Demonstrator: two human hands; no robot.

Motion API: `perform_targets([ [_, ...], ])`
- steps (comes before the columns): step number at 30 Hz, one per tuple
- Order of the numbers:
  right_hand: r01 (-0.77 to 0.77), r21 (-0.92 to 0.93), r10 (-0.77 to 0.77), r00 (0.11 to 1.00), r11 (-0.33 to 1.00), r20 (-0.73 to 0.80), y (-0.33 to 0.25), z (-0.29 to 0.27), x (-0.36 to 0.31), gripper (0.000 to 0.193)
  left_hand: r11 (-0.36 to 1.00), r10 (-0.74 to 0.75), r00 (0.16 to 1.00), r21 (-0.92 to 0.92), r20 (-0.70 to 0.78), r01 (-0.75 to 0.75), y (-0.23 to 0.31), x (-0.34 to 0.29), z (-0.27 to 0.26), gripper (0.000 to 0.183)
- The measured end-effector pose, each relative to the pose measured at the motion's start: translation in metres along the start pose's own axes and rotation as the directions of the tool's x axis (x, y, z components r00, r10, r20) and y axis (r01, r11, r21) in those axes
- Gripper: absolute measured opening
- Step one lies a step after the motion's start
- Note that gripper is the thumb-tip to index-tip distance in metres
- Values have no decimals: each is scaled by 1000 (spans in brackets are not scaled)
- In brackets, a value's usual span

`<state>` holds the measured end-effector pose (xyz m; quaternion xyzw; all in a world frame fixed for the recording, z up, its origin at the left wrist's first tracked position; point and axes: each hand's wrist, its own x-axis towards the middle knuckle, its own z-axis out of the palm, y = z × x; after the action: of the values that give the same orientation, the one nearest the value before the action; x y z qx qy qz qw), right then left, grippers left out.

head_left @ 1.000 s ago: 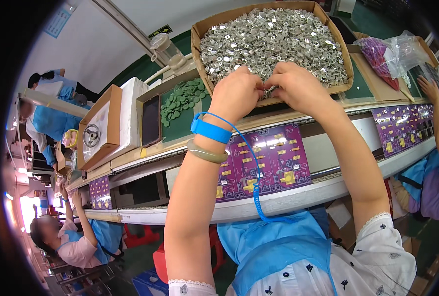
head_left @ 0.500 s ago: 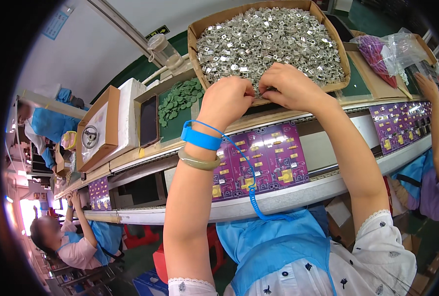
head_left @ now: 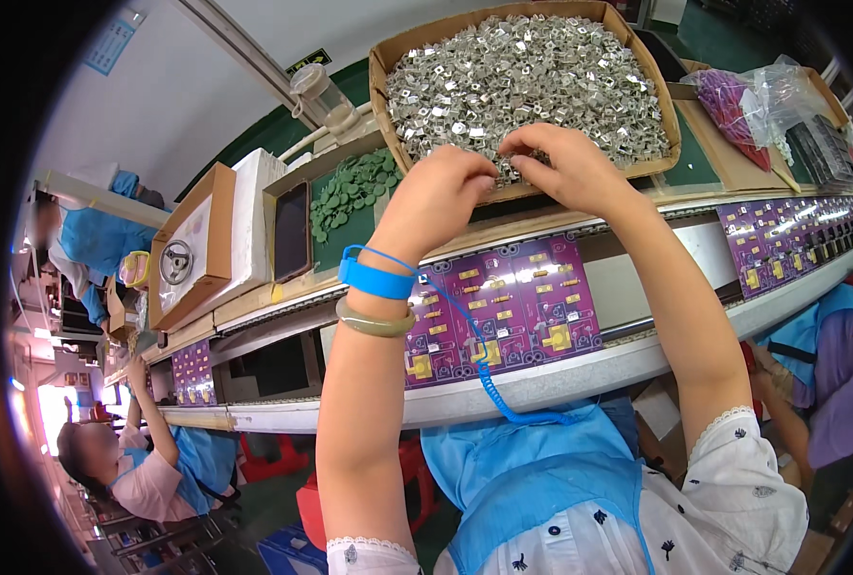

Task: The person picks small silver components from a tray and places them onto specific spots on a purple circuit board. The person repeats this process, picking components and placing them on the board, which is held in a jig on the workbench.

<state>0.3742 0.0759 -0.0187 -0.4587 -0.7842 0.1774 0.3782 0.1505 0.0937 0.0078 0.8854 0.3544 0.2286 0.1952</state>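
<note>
A cardboard box [head_left: 379,91] heaped with small silvery metal clips [head_left: 532,81] stands at the far side of the bench. Over its near edge, my left hand [head_left: 436,196] has its fingers curled and thumb pressed in; whatever they hold is too small to make out. My right hand [head_left: 570,168] is beside it, over the nearest clips, with thumb and index finger apart. Below both hands a purple circuit board [head_left: 517,311] with yellow and small components lies on the conveyor rail. A blue wrist strap [head_left: 376,279] with a coiled cord is on my left wrist.
Green discs [head_left: 350,196] lie in a tray left of the box, near a dark flat panel [head_left: 291,232] and a clear plastic jug [head_left: 323,96]. More purple boards [head_left: 800,240] sit along the rail rightward. A bag of purple-red parts [head_left: 733,110] lies right. Co-workers sit on both sides.
My hands have moved slightly apart, the left one down and leftward. My right thumb and index finger have spread. At right, a co-worker's arm has drawn back from the bench.
</note>
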Motion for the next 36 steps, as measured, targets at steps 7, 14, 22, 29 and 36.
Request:
perform_targets([
  [7,-129,146,130,991,981,-2,-7,1,1,23,814,-372,928,-492,-34,309,24,-44,-29,21],
  [14,-61,-25,60,997,998,-45,-12,3,4,21,632,-443,895,-685,63,361,10,-102,-24,27],
  [22,47,-364,-39,999,930,29,-7,1,2,19,668,-513,850,-566,120,483,11,-118,-11,23],
  [29,52,-546,-10,997,836,80,-27,14,16,18,864,-384,923,-357,-9,356,13,-123,-2,19],
  [36,76,-574,-56,997,815,53,-14,26,26,18,872,-404,914,-315,-28,376,14,-132,-4,20],
])
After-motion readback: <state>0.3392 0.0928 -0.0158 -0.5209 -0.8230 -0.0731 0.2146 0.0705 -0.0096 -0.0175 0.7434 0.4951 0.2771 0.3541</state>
